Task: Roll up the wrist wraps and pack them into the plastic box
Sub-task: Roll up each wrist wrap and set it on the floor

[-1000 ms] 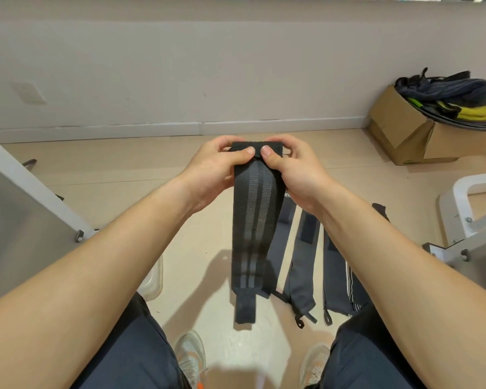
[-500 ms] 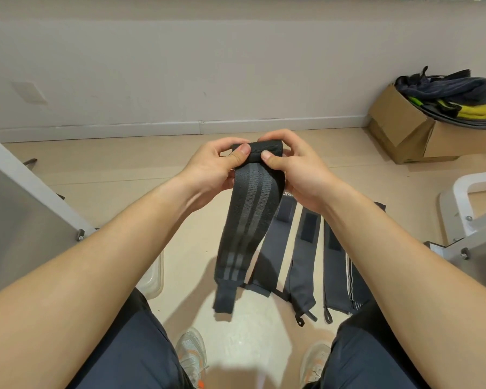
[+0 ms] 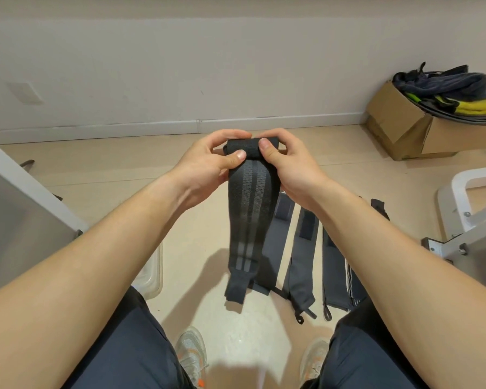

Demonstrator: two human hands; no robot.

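Note:
A black wrist wrap point(image 3: 246, 217) with two grey stripes hangs in front of me, its top end turned into a small roll. My left hand point(image 3: 208, 167) pinches the roll's left side and my right hand point(image 3: 286, 167) its right side, thumbs pressed on the front. The free tail dangles just above the floor. Several more dark wraps point(image 3: 300, 256) lie flat side by side on the floor behind it. A clear plastic box point(image 3: 152, 276) shows only a corner by my left forearm, mostly hidden.
A grey panel point(image 3: 17, 220) stands at the left. White metal equipment point(image 3: 472, 220) sits at the right. A cardboard box point(image 3: 404, 127) stuffed with clothes is against the wall at far right. My knees and shoes point(image 3: 191, 352) fill the bottom.
The roll at the top has grown by a turn, so the hanging part is shorter. The tail swung left and then back to hang nearly straight.

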